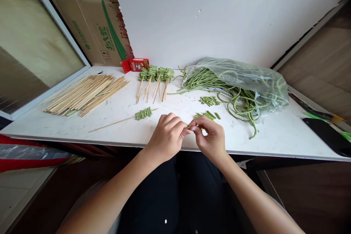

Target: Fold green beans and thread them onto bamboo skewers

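Observation:
Between my two hands, just above the table's front edge, is a short green bean piece [188,127]. My left hand [168,135] pinches its left end, and my right hand [210,135] pinches the other end with thumb and forefinger. Behind my right hand lies a small pile of cut bean pieces [208,114], partly hidden by the fingers. Left of my hands, a wooden skewer [112,124] lies flat with a row of bean pieces [143,113] threaded near its tip.
Loose skewers [82,93] lie at the left. Several finished bean skewers [156,74] rest at the back beside a red box [139,64]. A plastic bag [241,75] of long beans [241,98] spreads at the right, near bean ends [209,100] and a black phone [327,135].

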Available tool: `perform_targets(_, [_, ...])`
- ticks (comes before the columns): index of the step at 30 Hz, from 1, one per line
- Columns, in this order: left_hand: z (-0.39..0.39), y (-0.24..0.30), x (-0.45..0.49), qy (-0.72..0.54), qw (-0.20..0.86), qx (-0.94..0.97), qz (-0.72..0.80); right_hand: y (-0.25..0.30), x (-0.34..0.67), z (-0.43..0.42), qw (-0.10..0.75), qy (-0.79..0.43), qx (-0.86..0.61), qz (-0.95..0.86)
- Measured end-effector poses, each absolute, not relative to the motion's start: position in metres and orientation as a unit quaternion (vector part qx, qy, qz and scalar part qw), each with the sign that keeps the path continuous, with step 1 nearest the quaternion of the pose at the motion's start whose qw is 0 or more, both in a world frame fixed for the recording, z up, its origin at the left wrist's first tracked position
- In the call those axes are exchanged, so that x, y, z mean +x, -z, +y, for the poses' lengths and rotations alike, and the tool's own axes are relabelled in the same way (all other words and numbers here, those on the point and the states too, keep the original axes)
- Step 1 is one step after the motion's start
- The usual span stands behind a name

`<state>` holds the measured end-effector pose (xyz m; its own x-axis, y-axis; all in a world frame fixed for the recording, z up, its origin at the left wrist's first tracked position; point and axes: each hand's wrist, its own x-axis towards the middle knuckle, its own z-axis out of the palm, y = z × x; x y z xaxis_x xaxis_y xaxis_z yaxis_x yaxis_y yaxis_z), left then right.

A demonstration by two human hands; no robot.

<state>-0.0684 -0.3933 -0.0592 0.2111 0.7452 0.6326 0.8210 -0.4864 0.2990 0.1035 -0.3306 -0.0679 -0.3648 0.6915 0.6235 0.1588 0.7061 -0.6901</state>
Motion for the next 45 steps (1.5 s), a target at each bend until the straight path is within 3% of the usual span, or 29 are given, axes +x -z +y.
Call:
perform_targets(6, [-0.392, 0.061, -0.073, 0.396, 0.013, -0.767, -0.504, 0.072, 0.101, -0.333, 0.467, -0.350, -0.294, -0.757])
perform_targets(20, [-0.390, 0.058, -0.078, 0.473, -0.187, -0.720, -0.473, 0.081, 0.094, -0.334, 0.432, -0.585, -0.281, -0.626])
perform_targets(25, [-0.387, 0.059, -0.081, 0.465, -0.226, -0.709, -0.480, 0.082, 0.093, -0.334, 0.458, -0.514, -0.295, -0.662])
perform_targets(29, [-0.384, 0.063, -0.082, 0.468, -0.196, -0.703, -0.498, 0.077, 0.099, -0.329, 0.500, -0.328, -0.288, -0.748])
perform_targets(33, [-0.382, 0.066, -0.083, 0.496, -0.129, -0.692, -0.509, 0.070, 0.105, -0.323, 0.491, -0.256, -0.254, -0.793])
perform_targets(45, [-0.386, 0.060, -0.081, 0.507, 0.016, -0.723, -0.469, 0.079, 0.102, -0.333, 0.524, -0.392, -0.246, -0.715])
